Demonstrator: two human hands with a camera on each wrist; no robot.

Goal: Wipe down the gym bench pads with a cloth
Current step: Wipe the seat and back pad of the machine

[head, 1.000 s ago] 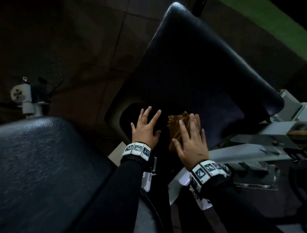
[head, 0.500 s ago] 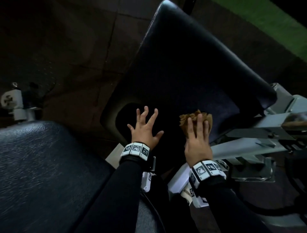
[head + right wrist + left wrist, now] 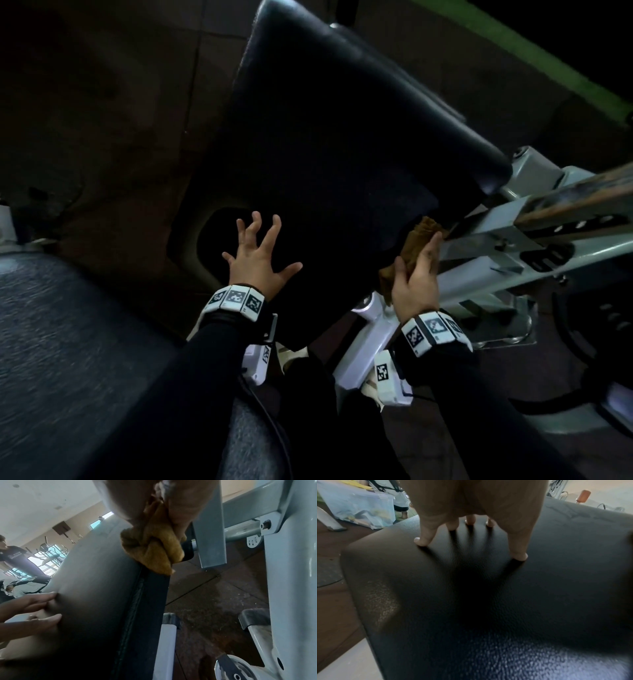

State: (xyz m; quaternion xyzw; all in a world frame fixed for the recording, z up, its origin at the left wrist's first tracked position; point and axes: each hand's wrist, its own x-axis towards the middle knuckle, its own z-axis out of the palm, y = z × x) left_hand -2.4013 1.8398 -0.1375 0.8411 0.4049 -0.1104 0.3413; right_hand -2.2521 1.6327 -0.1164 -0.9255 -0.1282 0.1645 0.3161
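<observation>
Since 0.5 s ago right hand [image 3: 416, 277], fingers gripping the brown cloth [image 3: 419, 240], slid from pad [image 3: 342, 154] top onto its right side edge; left hand [image 3: 257, 260] stays splayed wide, bracing; top face likely done.

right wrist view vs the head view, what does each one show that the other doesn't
Only the right wrist view shows the stitched seam down the pad's side edge, with the cloth bunched against that edge, and a bystander among machines in the background.

Only the head view shows both marker wristbands, the second pad at lower left and the green floor strip.

Both show the right hand gripping the tan cloth at the black pad edge beside the grey frame, and the left hand with spread fingers on the pad.
</observation>
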